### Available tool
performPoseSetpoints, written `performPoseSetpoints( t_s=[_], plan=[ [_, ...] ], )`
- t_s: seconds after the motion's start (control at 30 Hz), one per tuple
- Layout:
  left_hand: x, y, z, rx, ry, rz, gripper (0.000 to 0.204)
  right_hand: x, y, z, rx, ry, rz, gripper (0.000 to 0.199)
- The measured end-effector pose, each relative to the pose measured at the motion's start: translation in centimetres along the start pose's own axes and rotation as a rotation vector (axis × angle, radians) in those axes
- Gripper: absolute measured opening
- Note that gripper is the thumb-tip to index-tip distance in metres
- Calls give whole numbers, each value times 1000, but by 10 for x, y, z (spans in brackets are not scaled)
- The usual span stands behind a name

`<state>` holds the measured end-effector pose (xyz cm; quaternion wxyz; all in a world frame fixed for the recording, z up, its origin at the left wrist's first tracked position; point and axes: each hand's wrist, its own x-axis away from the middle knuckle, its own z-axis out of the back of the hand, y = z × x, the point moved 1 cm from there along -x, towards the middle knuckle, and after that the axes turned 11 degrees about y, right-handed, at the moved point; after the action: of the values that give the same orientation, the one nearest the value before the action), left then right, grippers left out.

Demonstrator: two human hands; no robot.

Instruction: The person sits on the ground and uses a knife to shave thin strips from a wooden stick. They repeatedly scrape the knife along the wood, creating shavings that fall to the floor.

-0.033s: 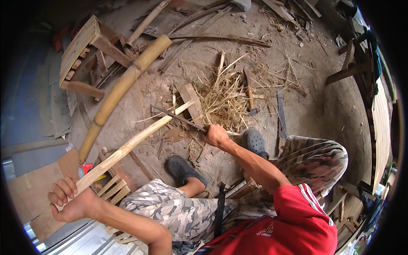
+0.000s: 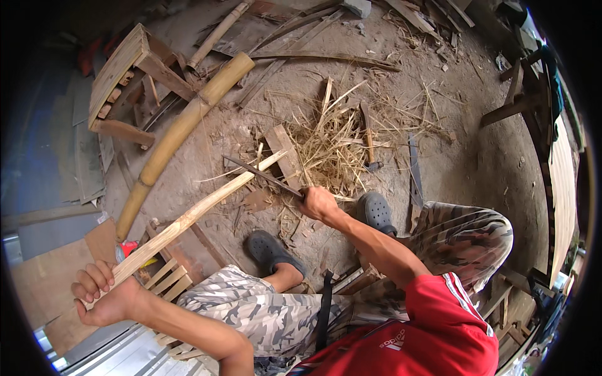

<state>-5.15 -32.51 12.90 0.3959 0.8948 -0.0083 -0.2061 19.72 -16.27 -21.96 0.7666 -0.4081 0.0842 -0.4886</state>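
little moved; right hand (image 2: 321,204) holds blade (image 2: 273,182) across strip (image 2: 193,217)

1. Wooden frame (image 2: 115,74): toward the floor's (image 2: 467,156) far left corner.
2. Bamboo pole (image 2: 164,153): slanting along the floor's left side.
3. Hammer (image 2: 369,143): mid-floor, head toward the near edge.
4. Long blade (image 2: 414,172): right of the hammer.
5. Stone (image 2: 359,7): far edge.
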Motion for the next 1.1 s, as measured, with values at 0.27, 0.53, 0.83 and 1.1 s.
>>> performPoseSetpoints(
  t_s=[0.27, 0.53, 0.83, 1.1],
  plan=[
    [-12, 0, 5, -16, -27, 15, 31, -7, -22, 0, -75, -54, 54, 24],
    [-15, -3, 4, -43, 40, -10, 31, 2, -29, 7, 14, 57, 161, 24],
    [-20, -13, -14, -27, 49, -6, 33, -41, 93, -18, 190, 19, -144, 42],
    [-13, -5, -5, -118, 95, -34, 33, 1, -25, -16, -124, 9, 135, 25]
  ],
)
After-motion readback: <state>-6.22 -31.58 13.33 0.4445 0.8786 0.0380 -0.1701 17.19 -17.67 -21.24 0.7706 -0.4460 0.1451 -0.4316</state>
